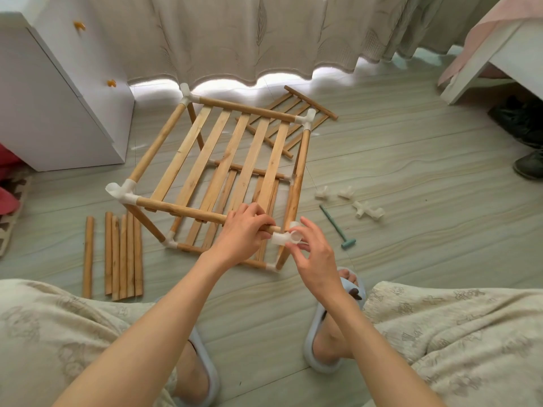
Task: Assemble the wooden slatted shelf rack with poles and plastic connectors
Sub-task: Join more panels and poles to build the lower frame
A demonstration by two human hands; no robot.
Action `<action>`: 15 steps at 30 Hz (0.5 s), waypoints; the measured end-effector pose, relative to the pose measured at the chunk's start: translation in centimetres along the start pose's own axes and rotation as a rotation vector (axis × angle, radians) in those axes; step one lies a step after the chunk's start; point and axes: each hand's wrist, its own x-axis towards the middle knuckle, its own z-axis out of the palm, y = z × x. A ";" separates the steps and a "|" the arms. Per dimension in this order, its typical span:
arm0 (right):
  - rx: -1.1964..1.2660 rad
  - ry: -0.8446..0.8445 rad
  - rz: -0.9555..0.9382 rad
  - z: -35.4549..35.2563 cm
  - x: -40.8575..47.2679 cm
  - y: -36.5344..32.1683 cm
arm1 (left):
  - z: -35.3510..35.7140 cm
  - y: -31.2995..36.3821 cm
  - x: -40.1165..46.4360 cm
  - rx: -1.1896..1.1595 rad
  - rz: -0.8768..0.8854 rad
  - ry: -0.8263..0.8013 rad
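Observation:
The partly built wooden rack [217, 160] stands on the floor, its top slatted shelf framed by poles and white plastic corner connectors. My left hand [244, 230] grips the near front pole [176, 208] at its right end. My right hand [308, 251] pinches a white plastic connector [286, 237] at that pole's tip, at the near right corner. A lower slatted shelf shows beneath the top one. White connectors sit on the other three top corners, such as the near left one [119, 190].
Several loose poles [117, 254] lie on the floor at the left. Spare white connectors [361, 207] and a small green hammer [338, 227] lie to the right. Another slatted panel [296, 116] lies behind the rack. A white cabinet [58, 107] stands left, a bed [499, 54] right.

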 end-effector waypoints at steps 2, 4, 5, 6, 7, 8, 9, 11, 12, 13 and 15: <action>0.000 0.022 -0.003 0.3 -0.3 0.3 | -0.1 -0.1 0.0 -0.011 -0.005 -0.009; 0.008 0.047 -0.005 0.5 -0.5 0.3 | -0.1 -0.2 0.1 -0.014 -0.013 -0.021; 0.014 0.059 -0.007 0.5 -0.5 0.3 | -0.1 -0.2 0.1 -0.009 -0.015 -0.029; 0.020 0.069 -0.007 0.6 -0.6 0.3 | 0.0 -0.3 0.2 -0.004 -0.016 -0.040; 0.029 0.077 -0.003 0.6 -0.6 0.2 | 0.0 -0.3 0.2 -0.004 -0.020 -0.053; 0.041 0.081 0.004 0.6 -0.6 0.1 | -0.1 -0.3 0.3 -0.017 -0.027 -0.064; 0.051 0.082 0.016 0.6 -0.7 0.1 | -0.2 -0.2 0.5 -0.042 -0.037 -0.075; 0.061 0.079 0.046 0.6 -0.7 0.2 | -0.4 0.0 0.7 -0.110 -0.059 -0.098; 0.063 0.080 0.057 0.7 -0.8 0.3 | -0.6 0.1 0.9 -0.138 -0.069 -0.111; 0.067 0.084 0.061 0.8 -0.8 0.4 | -0.7 0.3 1.0 -0.156 -0.079 -0.125; 0.071 0.088 0.064 0.9 -1.0 0.6 | -0.9 0.8 1.6 -0.188 -0.100 -0.121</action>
